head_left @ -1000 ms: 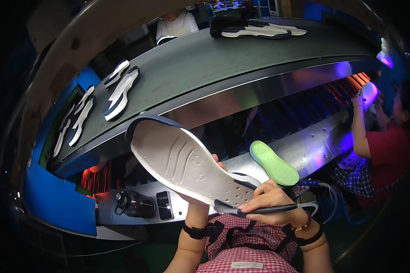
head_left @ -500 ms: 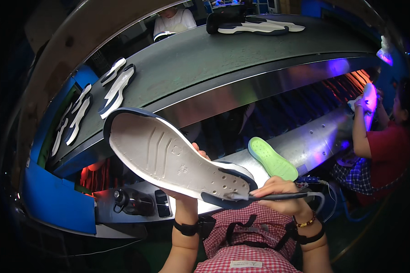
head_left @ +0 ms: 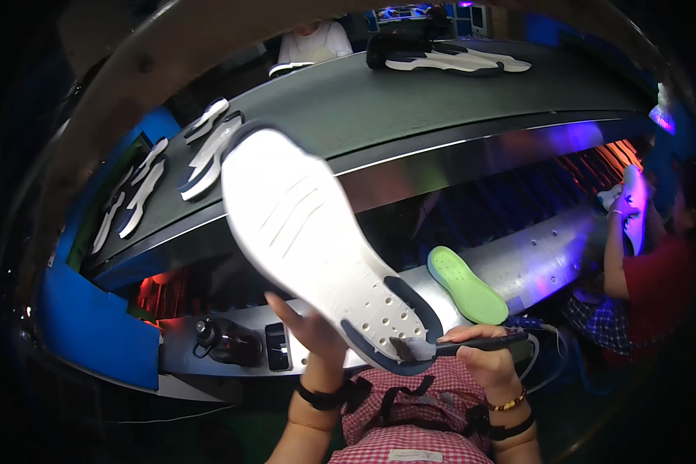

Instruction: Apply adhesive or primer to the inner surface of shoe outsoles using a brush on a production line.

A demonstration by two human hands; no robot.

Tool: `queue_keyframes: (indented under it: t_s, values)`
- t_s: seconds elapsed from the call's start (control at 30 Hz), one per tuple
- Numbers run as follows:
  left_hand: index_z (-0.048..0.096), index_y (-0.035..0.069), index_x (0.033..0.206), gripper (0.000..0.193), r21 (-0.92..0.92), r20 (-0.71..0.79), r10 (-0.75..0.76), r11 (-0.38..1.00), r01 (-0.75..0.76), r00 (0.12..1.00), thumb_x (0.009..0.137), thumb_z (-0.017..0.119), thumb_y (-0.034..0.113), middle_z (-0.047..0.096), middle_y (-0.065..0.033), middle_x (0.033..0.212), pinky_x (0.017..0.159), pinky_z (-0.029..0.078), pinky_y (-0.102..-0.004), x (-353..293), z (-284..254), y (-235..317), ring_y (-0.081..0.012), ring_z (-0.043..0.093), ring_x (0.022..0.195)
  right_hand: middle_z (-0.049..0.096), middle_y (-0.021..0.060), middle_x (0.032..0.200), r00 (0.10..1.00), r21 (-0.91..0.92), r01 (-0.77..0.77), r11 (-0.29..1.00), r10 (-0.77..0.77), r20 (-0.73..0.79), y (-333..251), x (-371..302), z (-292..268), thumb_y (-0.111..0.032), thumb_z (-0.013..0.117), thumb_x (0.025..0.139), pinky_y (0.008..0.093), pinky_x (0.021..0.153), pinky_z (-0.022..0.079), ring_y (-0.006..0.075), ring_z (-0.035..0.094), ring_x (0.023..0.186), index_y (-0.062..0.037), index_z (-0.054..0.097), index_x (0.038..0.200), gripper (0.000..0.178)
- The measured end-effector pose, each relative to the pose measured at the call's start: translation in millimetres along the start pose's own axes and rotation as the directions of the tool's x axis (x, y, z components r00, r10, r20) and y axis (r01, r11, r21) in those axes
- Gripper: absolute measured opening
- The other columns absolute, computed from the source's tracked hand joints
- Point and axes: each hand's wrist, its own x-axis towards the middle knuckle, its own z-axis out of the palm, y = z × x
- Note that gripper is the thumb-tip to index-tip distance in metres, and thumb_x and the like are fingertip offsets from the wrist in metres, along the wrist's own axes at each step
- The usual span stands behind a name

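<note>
A large shoe sole [head_left: 317,240], white inside with a dark navy rim, is tilted in front of me, its toe pointing to the upper left. My left hand [head_left: 317,332] holds it from beneath; the thumb sticks out beside the edge and the other fingers are hidden behind the sole. Between the fingers of my right hand [head_left: 483,359] is a brush [head_left: 472,346] with a dark handle and a thin tube trailing from it. Its flat greyish tip touches the holed heel end of the sole. Close behind this hand, a green sole [head_left: 465,286] lies on the metal shelf.
Several white and navy soles [head_left: 213,155] lie on the dark conveyor belt [head_left: 325,116]. On the metal shelf [head_left: 533,267] stand a black bottle [head_left: 228,342] and a phone-like dark slab [head_left: 277,346]. A co-worker in red [head_left: 653,286] holds a sole at right; another person [head_left: 315,45] is across the belt.
The sole has swung more upright and its inside now shines bright white. The brush tip has moved inward over the heel. My left fingers no longer show past the sole's far edge.
</note>
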Motion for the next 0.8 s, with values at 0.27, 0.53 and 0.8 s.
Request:
queue_keyframes:
  t_s: [0.27, 0.53, 0.8]
  values:
    - [0.02, 0.003, 0.138, 0.097, 0.0, 0.309, -0.367, 0.922, 0.386, 0.877, 0.073, 0.042, 0.072, 0.035, -0.0308, 0.129, 0.091, 0.042, -0.0527, -16, -43, -43, -0.0432, 0.046, 0.111, 0.065, 0.0094, 0.089, 0.961, -0.568, 0.185, 0.802, -0.026, 0.276, -5, -6, 20, 0.002, 0.067, 0.072, 0.0226, 0.071, 0.047, 0.0141, 0.06, 0.079, 0.0035, 0.066, 0.094, 0.022]
    - [0.021, 0.002, 0.138, 0.099, -0.099, 0.324, -0.402, 0.886, 0.453, 0.857, 0.07, 0.048, 0.069, 0.035, -0.0294, 0.13, 0.09, 0.044, -0.0515, -29, -20, -32, -0.0425, 0.048, 0.11, 0.064, 0.0111, 0.094, 0.967, -0.166, -0.154, 0.974, 0.184, 0.179, -1, 5, 11, 0.007, 0.061, 0.076, 0.0199, 0.07, 0.048, 0.0128, 0.06, 0.081, 0.0042, 0.064, 0.096, 0.021]
    - [0.041, -0.003, 0.125, 0.075, -0.157, 0.369, -0.66, 0.65, 0.743, 0.655, 0.067, 0.054, 0.043, 0.054, -0.0232, 0.11, 0.078, 0.052, -0.0412, -17, -60, -32, -0.0343, 0.059, 0.094, 0.066, 0.0124, 0.095, 0.808, -0.528, 0.281, 0.801, 0.099, 0.581, -20, 13, 14, -0.002, 0.07, 0.072, 0.026, 0.07, 0.051, 0.0161, 0.063, 0.077, -0.0019, 0.066, 0.094, 0.022]
